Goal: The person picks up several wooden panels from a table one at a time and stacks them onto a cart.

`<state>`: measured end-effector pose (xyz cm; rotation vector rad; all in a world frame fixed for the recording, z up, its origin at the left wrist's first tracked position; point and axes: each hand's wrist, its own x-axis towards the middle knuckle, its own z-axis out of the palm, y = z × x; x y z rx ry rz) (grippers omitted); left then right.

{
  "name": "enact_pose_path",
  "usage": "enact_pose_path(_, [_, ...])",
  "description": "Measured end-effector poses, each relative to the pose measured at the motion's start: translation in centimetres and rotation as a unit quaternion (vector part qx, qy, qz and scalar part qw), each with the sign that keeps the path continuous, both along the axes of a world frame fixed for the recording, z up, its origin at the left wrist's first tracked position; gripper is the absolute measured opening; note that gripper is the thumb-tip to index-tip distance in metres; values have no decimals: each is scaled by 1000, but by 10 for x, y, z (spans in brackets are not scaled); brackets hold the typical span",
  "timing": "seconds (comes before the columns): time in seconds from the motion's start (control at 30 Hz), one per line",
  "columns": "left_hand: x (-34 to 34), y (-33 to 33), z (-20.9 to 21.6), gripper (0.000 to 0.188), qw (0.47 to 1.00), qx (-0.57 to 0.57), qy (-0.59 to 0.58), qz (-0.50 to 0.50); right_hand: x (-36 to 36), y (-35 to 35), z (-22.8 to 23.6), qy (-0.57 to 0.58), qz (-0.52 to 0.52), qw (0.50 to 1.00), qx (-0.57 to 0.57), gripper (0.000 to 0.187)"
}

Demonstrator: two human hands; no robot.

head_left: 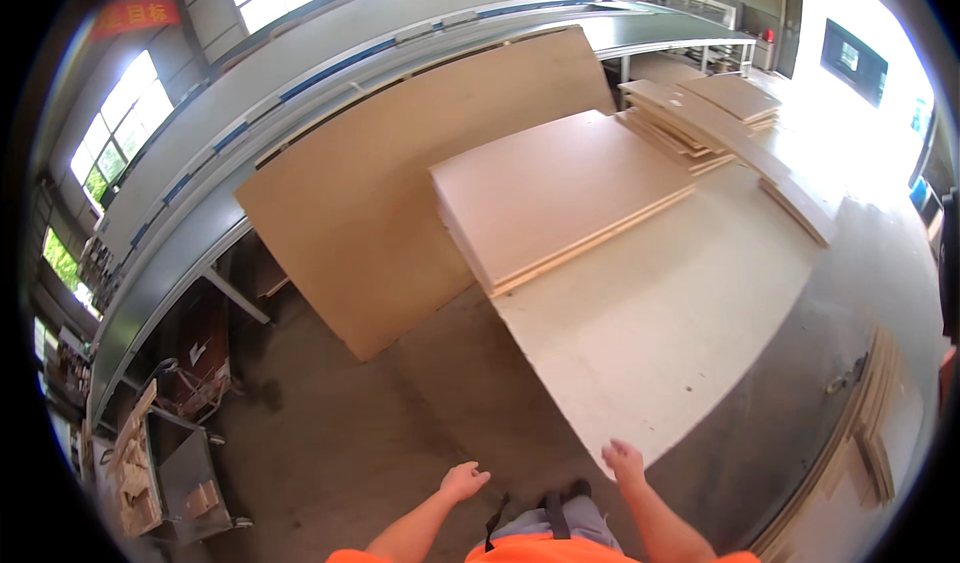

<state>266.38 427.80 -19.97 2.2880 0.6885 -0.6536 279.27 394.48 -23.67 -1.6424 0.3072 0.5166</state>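
Observation:
Over the bare floor hangs my left hand (pixel 465 481), its fingers loosely bent and a little apart, with nothing in them. My right hand (pixel 624 460) is in front of the near corner of a large pale board (pixel 660 353); its thumb stands off from the half-curled fingers, and no held thing shows. Whether it touches that corner I cannot tell. A stack of pinkish-brown panels (pixel 565 193) lies on the far left part of the pale board. Left of the stack, a big brown sheet (pixel 400 183) leans at a slant against a long machine table.
The long grey machine (pixel 330 58) runs along the back. More panels (pixel 700 123) lie piled beyond the stack, with a long strip (pixel 800 208) beside them. A cart with wood offcuts (pixel 180 473) stands at lower left. Boards (pixel 850 433) are stacked at right.

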Motion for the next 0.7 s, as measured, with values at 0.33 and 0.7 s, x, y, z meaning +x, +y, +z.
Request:
enact_pose_path(0.33, [-19, 166, -58, 59, 989, 9, 33, 144, 297, 315, 1, 103, -61, 973, 195, 47])
enact_pose_path(0.7, [249, 226, -44, 39, 934, -260, -72, 232, 315, 350, 23, 97, -128, 986, 42, 37])
